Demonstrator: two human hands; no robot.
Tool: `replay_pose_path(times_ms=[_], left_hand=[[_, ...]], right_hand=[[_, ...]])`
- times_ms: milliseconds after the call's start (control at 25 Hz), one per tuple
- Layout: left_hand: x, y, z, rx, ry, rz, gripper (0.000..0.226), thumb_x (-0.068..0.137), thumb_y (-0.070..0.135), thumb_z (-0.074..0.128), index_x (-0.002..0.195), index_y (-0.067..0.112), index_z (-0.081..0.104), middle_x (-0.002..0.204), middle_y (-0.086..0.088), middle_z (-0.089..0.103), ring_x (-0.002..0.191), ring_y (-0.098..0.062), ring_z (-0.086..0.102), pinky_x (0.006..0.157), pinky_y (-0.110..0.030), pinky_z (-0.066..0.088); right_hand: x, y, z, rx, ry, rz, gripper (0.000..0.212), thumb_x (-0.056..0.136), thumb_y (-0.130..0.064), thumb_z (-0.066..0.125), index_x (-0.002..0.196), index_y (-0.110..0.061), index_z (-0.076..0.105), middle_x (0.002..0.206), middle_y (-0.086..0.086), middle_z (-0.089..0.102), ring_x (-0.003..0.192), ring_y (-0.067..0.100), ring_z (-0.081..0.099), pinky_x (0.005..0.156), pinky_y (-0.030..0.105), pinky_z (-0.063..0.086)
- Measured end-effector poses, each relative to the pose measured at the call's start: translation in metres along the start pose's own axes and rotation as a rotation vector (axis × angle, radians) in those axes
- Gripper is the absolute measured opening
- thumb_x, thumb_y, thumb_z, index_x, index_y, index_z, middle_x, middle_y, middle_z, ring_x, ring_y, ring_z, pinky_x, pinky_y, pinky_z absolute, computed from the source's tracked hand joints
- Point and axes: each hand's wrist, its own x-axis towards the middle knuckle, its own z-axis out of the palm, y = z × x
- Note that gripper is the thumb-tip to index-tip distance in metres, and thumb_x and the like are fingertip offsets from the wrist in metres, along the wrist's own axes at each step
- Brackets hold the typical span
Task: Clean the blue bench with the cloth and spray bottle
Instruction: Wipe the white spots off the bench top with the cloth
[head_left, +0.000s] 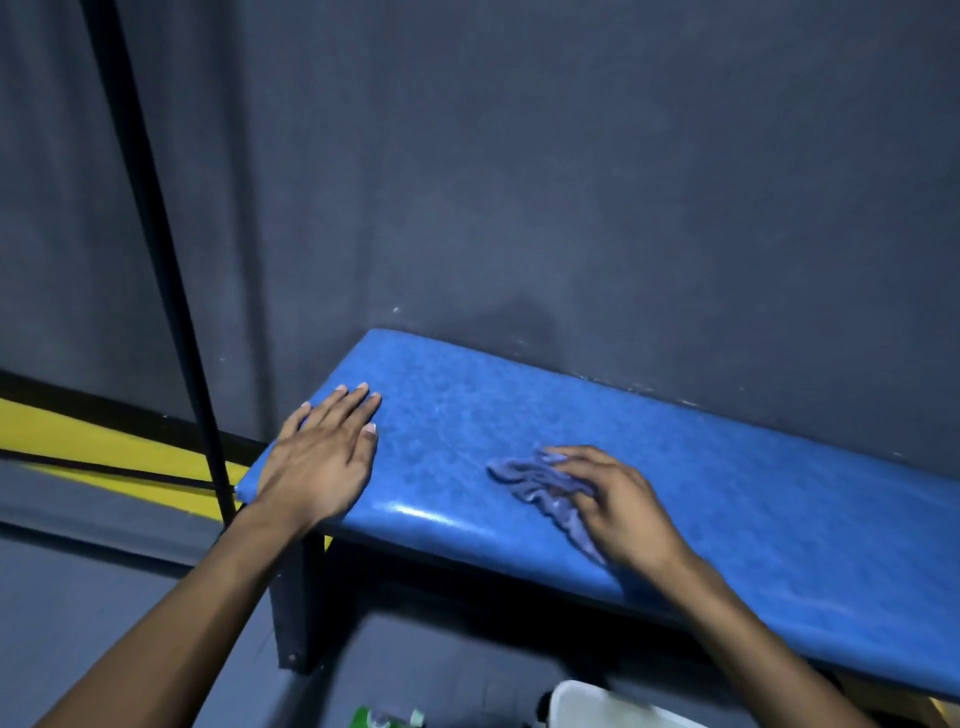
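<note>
Purple cloth under right hand, well apart from left hand

The blue bench bears a crumpled cloth and left hand.

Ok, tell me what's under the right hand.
A crumpled bluish cloth lies under the right hand, pressed onto the blue bench. The hand covers part of the cloth and the bench beneath it.

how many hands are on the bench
2. The left hand lies flat on the left end of the bench. The right hand presses the cloth near the middle. None looks hidden.
</note>
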Motion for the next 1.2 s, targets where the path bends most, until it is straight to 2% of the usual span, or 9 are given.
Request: replay_pose_path(times_ms=[120, 240, 440, 600, 720, 840, 960, 1040, 1200], left_hand=[[0.000, 0.003, 0.000, 0.017, -0.004, -0.003, 0.065, 0.096, 0.048, 0.007, 0.157, 0.033, 0.024, 0.165, 0.017, 0.017, 0.152, -0.002, 0.008, 0.125, -0.035, 0.007], [0.000, 0.004, 0.001, 0.028, -0.013, -0.012, 0.065, 0.096, 0.048, 0.005, 0.157, 0.034, 0.024, 0.165, 0.018, 0.016, 0.152, -0.002, 0.008, 0.125, -0.035, 0.006], [0.002, 0.000, -0.001, 0.008, -0.026, -0.007, 0.065, 0.095, 0.049, 0.007, 0.156, 0.035, 0.026, 0.165, 0.019, 0.017, 0.152, -0.002, 0.009, 0.124, -0.034, 0.007], [-0.001, 0.001, -0.003, 0.012, -0.051, -0.007, 0.066, 0.095, 0.050, 0.006, 0.156, 0.035, 0.025, 0.165, 0.018, 0.017, 0.152, -0.002, 0.009, 0.124, -0.034, 0.006], [0.002, 0.003, -0.006, 0.007, -0.062, -0.008, 0.065, 0.095, 0.050, 0.008, 0.156, 0.035, 0.025, 0.165, 0.018, 0.017, 0.152, -0.002, 0.009, 0.123, -0.034, 0.005], [0.001, 0.001, -0.004, 0.000, -0.083, -0.010, 0.058, 0.100, 0.051, 0.014, 0.155, 0.037, 0.025, 0.165, 0.019, 0.017, 0.152, -0.001, 0.008, 0.123, -0.034, 0.005], [0.008, -0.003, -0.010, -0.057, -0.176, 0.006, 0.064, 0.092, 0.057, 0.025, 0.153, 0.037, 0.032, 0.165, 0.016, 0.020, 0.152, -0.004, 0.010, 0.123, -0.038, 0.006], [0.004, -0.002, -0.028, -0.239, -0.211, 0.011, 0.062, 0.085, 0.051, 0.038, 0.144, 0.037, 0.048, 0.161, 0.011, 0.033, 0.151, -0.009, 0.020, 0.124, -0.042, 0.010], [-0.072, 0.027, -0.041, -0.446, 0.069, 0.200, 0.039, 0.089, 0.020, 0.049, 0.123, 0.029, 0.066, 0.128, 0.005, 0.068, 0.120, -0.017, 0.061, 0.108, -0.039, 0.043]], right_hand=[[0.034, 0.041, -0.016, -0.205, 0.078, 0.260, 0.033, 0.080, -0.020, 0.054, 0.107, -0.021, 0.074, 0.124, -0.003, 0.070, 0.118, 0.018, 0.063, 0.092, 0.029, 0.047], [0.101, 0.030, 0.009, -0.163, 0.132, 0.391, 0.018, 0.081, -0.016, 0.064, 0.097, -0.014, 0.072, 0.118, 0.005, 0.071, 0.114, 0.028, 0.064, 0.083, 0.032, 0.046], [0.093, -0.063, 0.052, 0.093, 0.009, 0.028, 0.028, 0.079, -0.003, 0.065, 0.102, -0.013, 0.077, 0.119, 0.002, 0.072, 0.117, 0.014, 0.063, 0.092, 0.015, 0.040], [-0.002, -0.020, 0.018, 0.077, -0.043, -0.136, 0.031, 0.083, -0.007, 0.062, 0.110, -0.019, 0.075, 0.127, -0.008, 0.068, 0.121, 0.000, 0.058, 0.103, 0.015, 0.041], [0.005, 0.041, -0.016, -0.049, 0.112, 0.109, 0.026, 0.086, -0.011, 0.061, 0.107, -0.021, 0.075, 0.122, -0.005, 0.070, 0.117, 0.003, 0.060, 0.097, 0.017, 0.042], [0.047, 0.054, -0.013, -0.135, 0.152, 0.394, 0.021, 0.079, -0.020, 0.059, 0.096, -0.019, 0.072, 0.113, 0.000, 0.071, 0.112, 0.021, 0.065, 0.077, 0.025, 0.040], [0.041, 0.008, 0.010, -0.082, 0.084, 0.193, 0.028, 0.082, -0.013, 0.059, 0.105, -0.022, 0.073, 0.120, -0.005, 0.070, 0.116, 0.016, 0.062, 0.086, 0.022, 0.043], [0.002, -0.024, 0.009, 0.006, 0.101, 0.023, 0.036, 0.082, -0.004, 0.056, 0.109, -0.019, 0.073, 0.124, -0.004, 0.068, 0.117, 0.015, 0.062, 0.098, 0.028, 0.048], [-0.125, -0.061, 0.041, 0.050, 0.259, -0.104, 0.043, 0.075, 0.004, 0.056, 0.112, -0.014, 0.070, 0.131, 0.003, 0.063, 0.121, 0.017, 0.056, 0.103, 0.028, 0.044]])
